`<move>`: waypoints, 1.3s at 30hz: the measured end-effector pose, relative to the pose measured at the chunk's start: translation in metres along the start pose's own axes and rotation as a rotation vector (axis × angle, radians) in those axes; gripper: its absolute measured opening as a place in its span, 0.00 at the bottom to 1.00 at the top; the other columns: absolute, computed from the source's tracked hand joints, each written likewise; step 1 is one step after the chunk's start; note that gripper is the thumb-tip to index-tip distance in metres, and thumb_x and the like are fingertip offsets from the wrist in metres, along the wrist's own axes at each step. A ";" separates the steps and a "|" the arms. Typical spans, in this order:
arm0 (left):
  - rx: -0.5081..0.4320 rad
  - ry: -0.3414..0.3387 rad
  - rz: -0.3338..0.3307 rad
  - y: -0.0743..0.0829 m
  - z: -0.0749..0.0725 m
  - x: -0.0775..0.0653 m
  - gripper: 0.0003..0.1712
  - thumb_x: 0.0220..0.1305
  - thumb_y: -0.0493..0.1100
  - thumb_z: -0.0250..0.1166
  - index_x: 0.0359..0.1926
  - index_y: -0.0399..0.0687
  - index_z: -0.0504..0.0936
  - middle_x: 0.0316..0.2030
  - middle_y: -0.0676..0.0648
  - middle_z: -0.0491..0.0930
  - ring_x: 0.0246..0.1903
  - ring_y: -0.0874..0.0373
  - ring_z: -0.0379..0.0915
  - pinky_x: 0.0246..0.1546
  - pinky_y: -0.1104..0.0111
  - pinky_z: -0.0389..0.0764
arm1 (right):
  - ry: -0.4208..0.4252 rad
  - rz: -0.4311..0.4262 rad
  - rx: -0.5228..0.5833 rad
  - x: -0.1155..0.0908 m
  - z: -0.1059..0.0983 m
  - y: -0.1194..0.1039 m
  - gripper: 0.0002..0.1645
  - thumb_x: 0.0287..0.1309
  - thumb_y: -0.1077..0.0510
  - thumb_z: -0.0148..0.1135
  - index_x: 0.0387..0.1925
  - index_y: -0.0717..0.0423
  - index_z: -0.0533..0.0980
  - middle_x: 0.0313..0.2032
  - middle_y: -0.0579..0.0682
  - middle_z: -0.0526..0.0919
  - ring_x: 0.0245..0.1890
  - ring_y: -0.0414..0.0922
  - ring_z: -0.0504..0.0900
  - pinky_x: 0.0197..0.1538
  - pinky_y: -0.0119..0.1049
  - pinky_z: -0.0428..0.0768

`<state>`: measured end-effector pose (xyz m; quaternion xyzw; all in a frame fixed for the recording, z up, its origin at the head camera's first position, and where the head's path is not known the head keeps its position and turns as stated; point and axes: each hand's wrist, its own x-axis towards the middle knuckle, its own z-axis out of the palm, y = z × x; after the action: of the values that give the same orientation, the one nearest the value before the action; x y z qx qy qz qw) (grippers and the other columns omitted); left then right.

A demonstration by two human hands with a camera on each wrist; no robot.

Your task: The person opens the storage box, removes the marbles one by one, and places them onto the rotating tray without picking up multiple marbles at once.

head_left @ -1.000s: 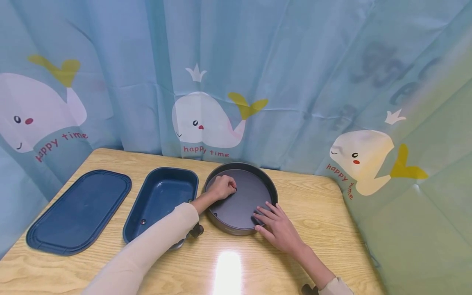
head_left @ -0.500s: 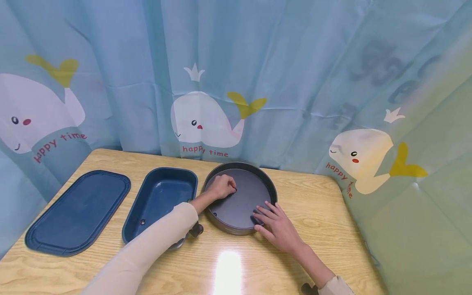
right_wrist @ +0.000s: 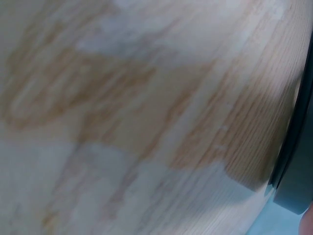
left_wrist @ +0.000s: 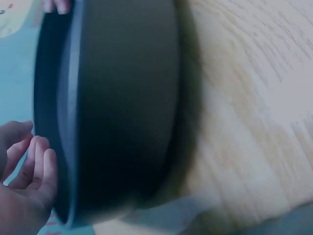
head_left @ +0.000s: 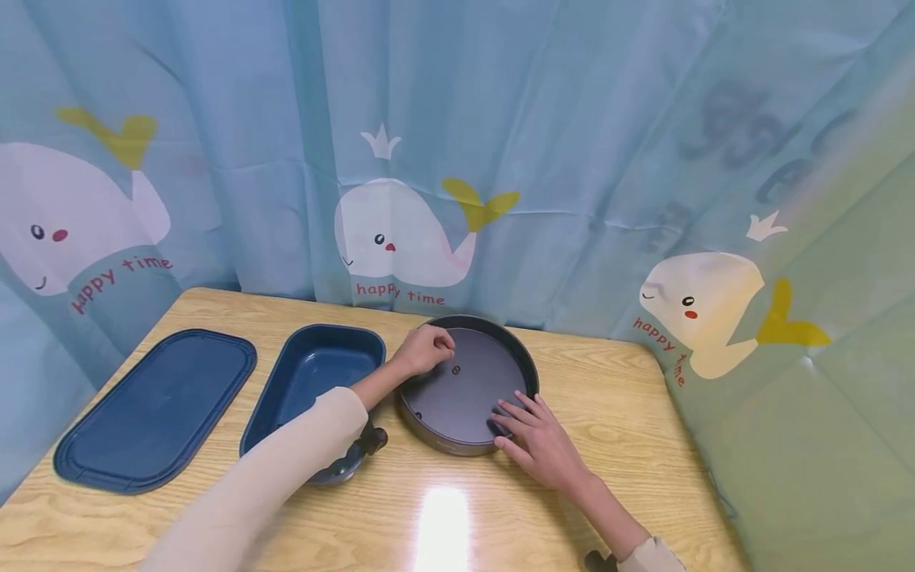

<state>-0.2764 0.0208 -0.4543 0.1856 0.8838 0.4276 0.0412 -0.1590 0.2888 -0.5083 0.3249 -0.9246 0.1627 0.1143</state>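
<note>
A round dark grey pan [head_left: 480,401] stands on the wooden table. My left hand [head_left: 425,349] is over its left side, fingers loosely curled, with nothing visible between them. In the left wrist view, the thumb and fingers [left_wrist: 41,161] are beside the pan's rim [left_wrist: 73,98]. A small dark object [head_left: 456,369], too small to identify, lies on the pan floor just below that hand. Another small dark piece [head_left: 418,415] is near the pan's lower left wall. My right hand [head_left: 539,441] rests on the pan's right front rim with its fingers extended.
Left of the pan stands a deep blue rectangular container [head_left: 314,373], partly covered by the left sleeve [head_left: 286,469]. A flat blue lid [head_left: 157,409] lies farther left on the table [head_left: 600,397]. A blue curtain [head_left: 572,159] with whale prints hangs behind.
My left hand has lifted off the pan floor and moved slightly up and left. The small dark object that was at its fingertips now lies uncovered there. My right hand has stayed put.
</note>
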 end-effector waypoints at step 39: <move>-0.039 -0.057 -0.120 -0.057 -0.079 -0.076 0.08 0.65 0.35 0.65 0.44 0.35 0.83 0.32 0.48 0.81 0.33 0.55 0.76 0.36 0.62 0.76 | -0.025 0.026 0.009 0.000 -0.002 -0.004 0.25 0.69 0.42 0.59 0.58 0.50 0.81 0.64 0.51 0.76 0.70 0.58 0.64 0.70 0.60 0.52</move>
<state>-0.2411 -0.0978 -0.4550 0.1433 0.8834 0.4359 0.0956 -0.1561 0.2865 -0.5060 0.3155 -0.9293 0.1643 0.0989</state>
